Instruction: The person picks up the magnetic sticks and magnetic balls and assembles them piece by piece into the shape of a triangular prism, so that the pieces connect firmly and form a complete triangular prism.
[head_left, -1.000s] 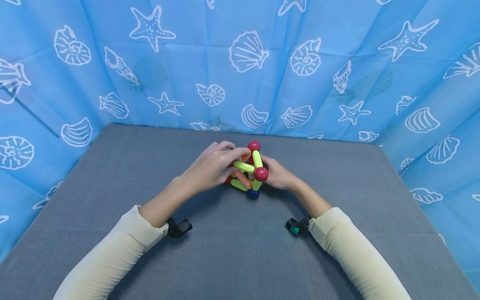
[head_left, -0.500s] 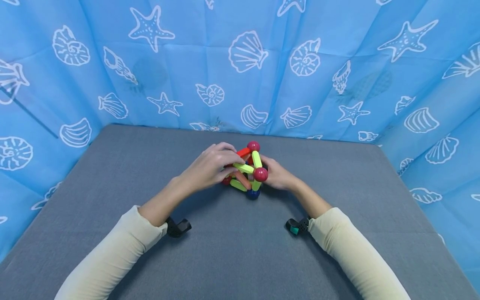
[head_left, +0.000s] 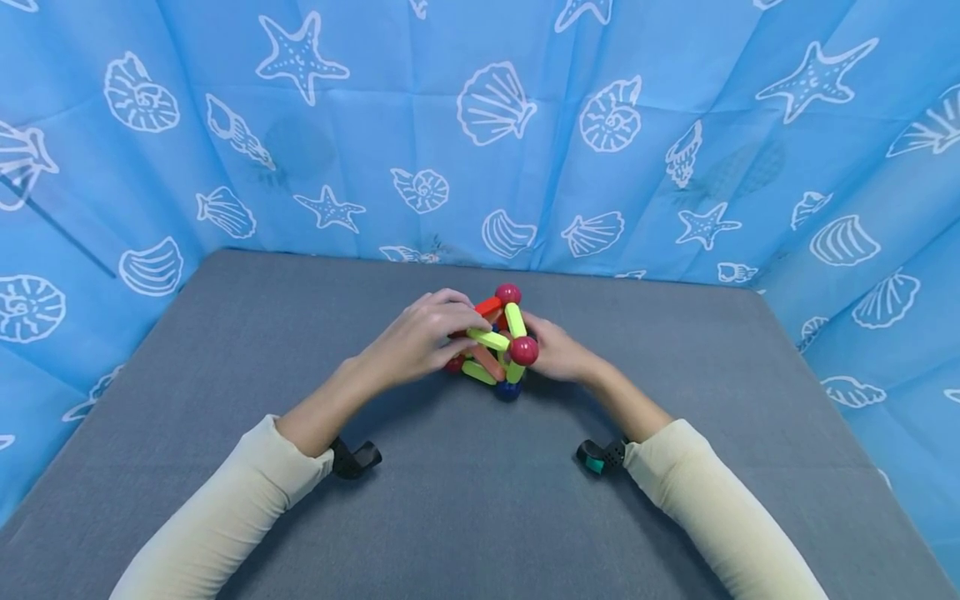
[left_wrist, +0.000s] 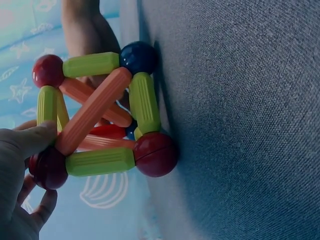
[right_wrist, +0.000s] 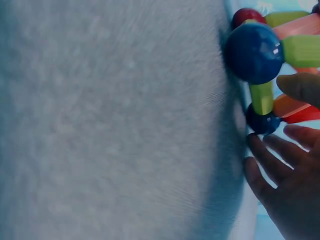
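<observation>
A cube-like frame of magnetic rods and balls stands on the grey table, with lime, orange and red rods joining red and blue balls. My left hand grips its upper left corner. In the left wrist view, the thumb presses a lime rod just above a dark red ball, with fingers behind. My right hand holds the right side, partly hidden by the frame. In the right wrist view, its thumb lies near a large blue ball and its fingertips reach a farther blue ball.
The grey cloth-covered table extends around the frame. A blue curtain with white shells and starfish hangs along the back and sides. Black straps with small devices sit on both wrists.
My left fingers have drawn back a little to the left, uncovering more of the red rod on top. The frame and my right hand have barely shifted.
</observation>
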